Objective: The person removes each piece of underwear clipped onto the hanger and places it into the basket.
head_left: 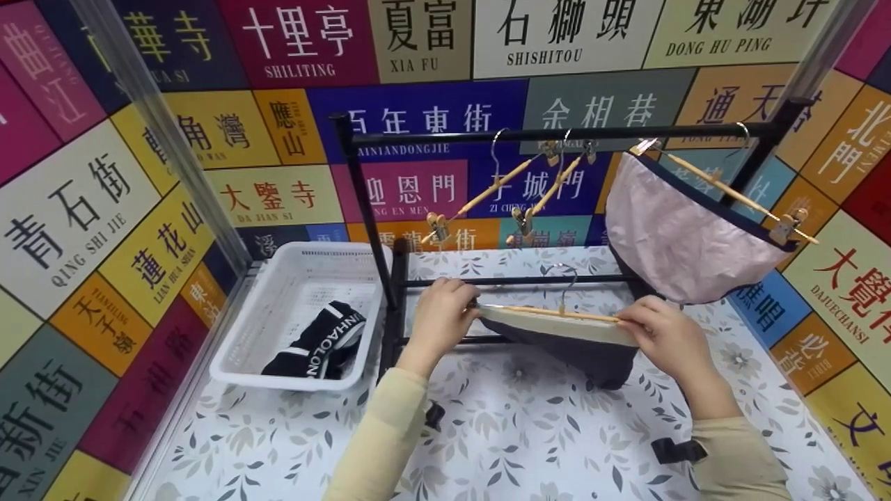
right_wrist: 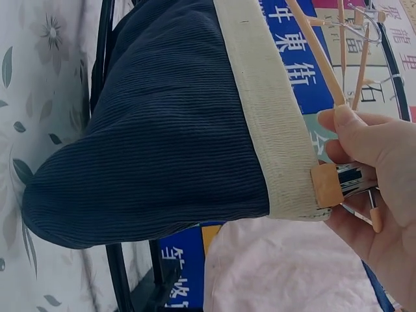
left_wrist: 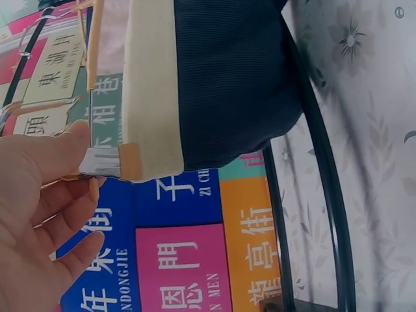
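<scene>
Between both hands hangs a pair of dark navy ribbed underpants with a cream waistband, on a wooden clip hanger with a metal hook. My left hand holds the hanger's left end; in the left wrist view its thumb and forefinger pinch the metal clip, whose wooden pad bites the waistband. The right hand grips the other end. In the right wrist view, that thumb lies on the bar's end, and the fingers are round the second clip, which is fastened on the waistband corner.
Behind the hands stands a black rack. Two bare clip hangers and one with pink underpants hang from its rail. Left of it, a white basket holds black underpants with white lettering. A leaf-patterned cloth covers the table.
</scene>
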Demonstrator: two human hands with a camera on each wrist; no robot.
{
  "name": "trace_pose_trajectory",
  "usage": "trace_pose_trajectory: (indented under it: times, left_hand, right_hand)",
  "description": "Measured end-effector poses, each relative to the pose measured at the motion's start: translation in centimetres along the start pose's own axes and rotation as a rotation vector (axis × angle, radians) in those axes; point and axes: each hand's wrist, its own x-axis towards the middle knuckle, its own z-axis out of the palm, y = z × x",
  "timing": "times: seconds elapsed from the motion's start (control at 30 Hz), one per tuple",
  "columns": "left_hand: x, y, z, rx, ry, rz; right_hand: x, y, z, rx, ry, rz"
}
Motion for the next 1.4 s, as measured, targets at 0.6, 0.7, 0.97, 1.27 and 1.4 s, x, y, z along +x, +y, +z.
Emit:
trace_pose_trajectory:
  times: [0.6, 0.7, 0.97, 1.27, 1.4]
  left_hand:
    - [-0.5, -1.4, -4.2, 0.033, 0.011, -0.027]
    - [-0.6, -1.4, -5.0, 0.029, 0.003, -0.032]
    - [-1.4, -1.5, -6.6, 0.036, -0.02, -0.041]
    - [-2.9, -2.2, -5.8, 0.047, -0.048, -0.08]
    - [-3.8, -2.7, -4.7, 0.032, -0.043, -0.098]
  right_hand:
    - [2.8, -1.6, 1.8, -0.005, 0.048, -0.093]
    - [2.8, -1.9, 2.3, 0.004, 0.06, -0.107]
    - [2.7, -2.6, 3.6, 0.027, 0.055, -0.109]
    - [2.1, -2.9, 5.3, 0.043, 0.041, -0.095]
    - [1.6, -2.8, 6.3, 0.049, 0.027, -0.084]
